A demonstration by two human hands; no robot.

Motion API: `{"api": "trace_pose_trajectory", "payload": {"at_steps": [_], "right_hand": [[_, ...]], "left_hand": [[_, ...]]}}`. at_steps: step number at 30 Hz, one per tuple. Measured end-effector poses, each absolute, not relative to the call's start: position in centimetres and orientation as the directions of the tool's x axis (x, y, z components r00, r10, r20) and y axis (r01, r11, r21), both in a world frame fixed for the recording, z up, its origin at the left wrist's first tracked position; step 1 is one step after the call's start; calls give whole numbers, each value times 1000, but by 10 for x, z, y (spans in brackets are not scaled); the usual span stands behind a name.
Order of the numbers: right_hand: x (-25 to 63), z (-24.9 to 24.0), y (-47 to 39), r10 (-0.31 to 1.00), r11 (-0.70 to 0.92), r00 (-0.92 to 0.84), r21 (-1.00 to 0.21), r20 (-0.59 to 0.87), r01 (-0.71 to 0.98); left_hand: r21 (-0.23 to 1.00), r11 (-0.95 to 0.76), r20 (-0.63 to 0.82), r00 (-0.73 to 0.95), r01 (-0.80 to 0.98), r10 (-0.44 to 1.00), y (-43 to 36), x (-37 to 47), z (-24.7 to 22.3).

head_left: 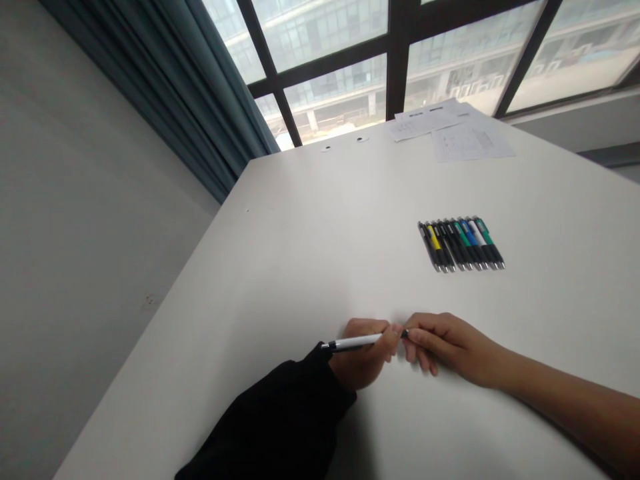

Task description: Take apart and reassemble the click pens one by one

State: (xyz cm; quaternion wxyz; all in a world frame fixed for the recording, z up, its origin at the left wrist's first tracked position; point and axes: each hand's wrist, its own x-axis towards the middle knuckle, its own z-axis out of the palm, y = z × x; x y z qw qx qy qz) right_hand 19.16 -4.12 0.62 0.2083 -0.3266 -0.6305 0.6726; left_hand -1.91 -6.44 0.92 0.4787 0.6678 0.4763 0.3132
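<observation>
Head view: at lower centre, the left hand [364, 350] has its fingers clamped on a white pen [357, 342]; the right hand [447, 347], just right of it, pinches the pen's dark end. Right of centre, a row of pens [461, 244] lies on the tabletop [300, 253]; papers [450, 130] at upper right.
</observation>
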Motion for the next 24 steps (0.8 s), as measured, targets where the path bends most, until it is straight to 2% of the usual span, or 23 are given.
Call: {"api": "trace_pose_trajectory", "payload": {"at_steps": [5, 11, 17, 24], "right_hand": [[190, 9, -42, 731, -247, -654, -969, -194, 11], [192, 6, -40, 709, -194, -677, -977, -200, 85], [189, 10, -40, 728, -301, -654, -953, -205, -37], [191, 9, -38, 719, -224, -662, -972, -212, 68]], "left_hand": [[942, -109, -16, 369, 316, 929, -64, -19, 12], [933, -93, -35, 346, 347, 937, -65, -18, 11], [930, -101, -36, 361, 353, 932, -64, -19, 15], [944, -90, -29, 350, 318, 936, -65, -19, 17]]}}
